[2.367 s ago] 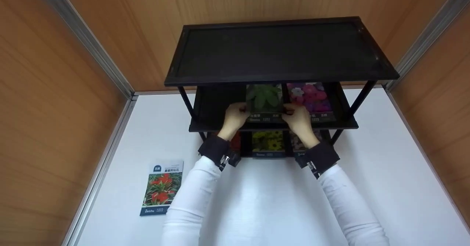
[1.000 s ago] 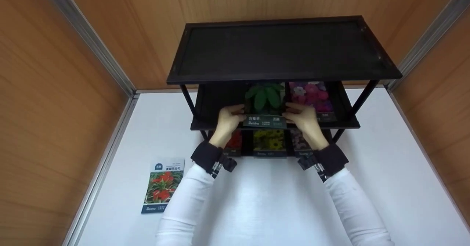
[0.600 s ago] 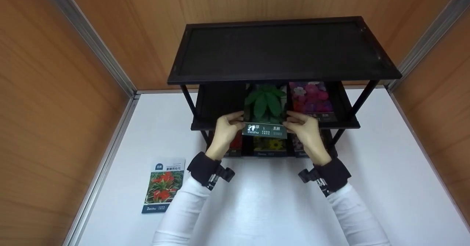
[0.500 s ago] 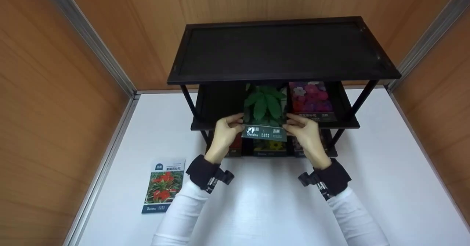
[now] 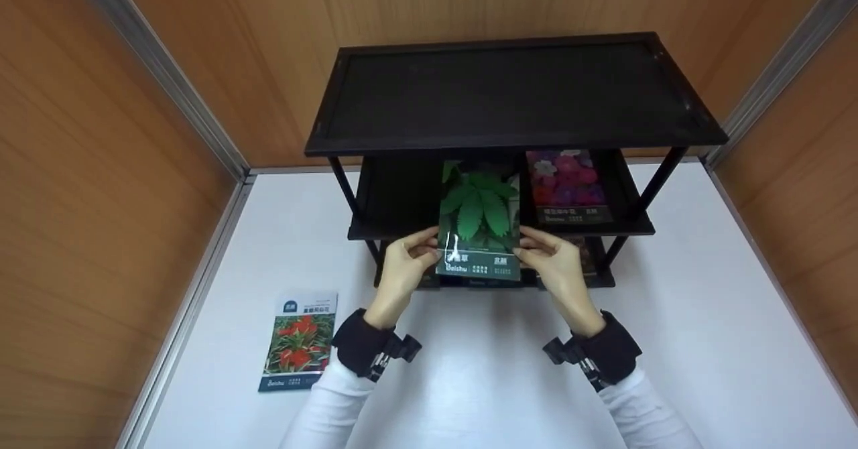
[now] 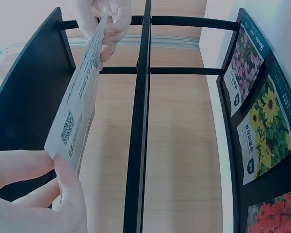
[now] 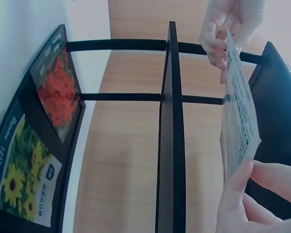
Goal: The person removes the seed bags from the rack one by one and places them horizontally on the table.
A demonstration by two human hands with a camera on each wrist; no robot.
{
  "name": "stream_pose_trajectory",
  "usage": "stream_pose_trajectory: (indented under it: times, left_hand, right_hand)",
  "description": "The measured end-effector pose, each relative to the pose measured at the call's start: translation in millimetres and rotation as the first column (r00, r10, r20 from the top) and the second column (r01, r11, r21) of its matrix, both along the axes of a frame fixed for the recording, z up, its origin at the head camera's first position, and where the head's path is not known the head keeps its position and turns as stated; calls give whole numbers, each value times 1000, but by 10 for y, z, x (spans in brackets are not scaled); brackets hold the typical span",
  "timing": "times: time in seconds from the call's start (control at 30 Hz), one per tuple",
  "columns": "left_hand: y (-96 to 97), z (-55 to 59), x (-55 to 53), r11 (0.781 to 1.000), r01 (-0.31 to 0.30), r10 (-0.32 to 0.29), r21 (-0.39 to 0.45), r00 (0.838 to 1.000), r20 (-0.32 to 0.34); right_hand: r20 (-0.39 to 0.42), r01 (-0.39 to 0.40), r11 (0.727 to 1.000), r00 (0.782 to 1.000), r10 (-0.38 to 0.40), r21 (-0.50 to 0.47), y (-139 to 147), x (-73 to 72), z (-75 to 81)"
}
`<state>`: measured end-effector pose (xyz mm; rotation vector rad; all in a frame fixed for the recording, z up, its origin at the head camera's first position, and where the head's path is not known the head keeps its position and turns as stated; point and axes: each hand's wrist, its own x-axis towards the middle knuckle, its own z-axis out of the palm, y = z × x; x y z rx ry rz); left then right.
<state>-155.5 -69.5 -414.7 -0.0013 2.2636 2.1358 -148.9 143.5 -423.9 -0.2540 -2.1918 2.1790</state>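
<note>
A seed packet with a green leafy plant [image 5: 477, 218] is held between both hands at the front of the black rack's middle shelf. The left hand [image 5: 404, 271] pinches its left edge with thumb and fingers. On the opposite edge, the right hand [image 5: 558, 271] pinches it the same way. Both wrist views show the packet's white printed back, with a QR code in the left one. To its right, a pink flower seed packet [image 5: 568, 184] lies on the middle shelf. A red flower seed packet [image 5: 298, 342] lies on the white table, left of the left forearm.
The three-tier black rack [image 5: 509, 94] stands against the wooden back wall [image 5: 469, 0]. Its bottom shelf bears a yellow flower packet [image 6: 269, 124], a purple flower packet [image 6: 245, 65] and a red flower packet [image 7: 58, 94]. Wooden side panels [image 5: 87, 221] enclose the white table [image 5: 462, 382].
Both hands have drawn the green-plant packet out from the middle shelf toward the person. Its lower edge now hangs past the shelf's front, over the bottom shelf's packets.
</note>
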Motion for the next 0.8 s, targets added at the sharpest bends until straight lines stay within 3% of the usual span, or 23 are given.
stream_pose_trajectory:
  times: [0.27,0.8]
  left_hand:
    - [8,-138,124,999,-36,35,-17,999,-11]
    - [14,-396,362,997,-79,79,25,997,0]
  right_hand:
    - [17,15,1000,1000,-14,-7,-11,122,-87]
    - [18,47,999,999,-47,-4,-52,323,-324]
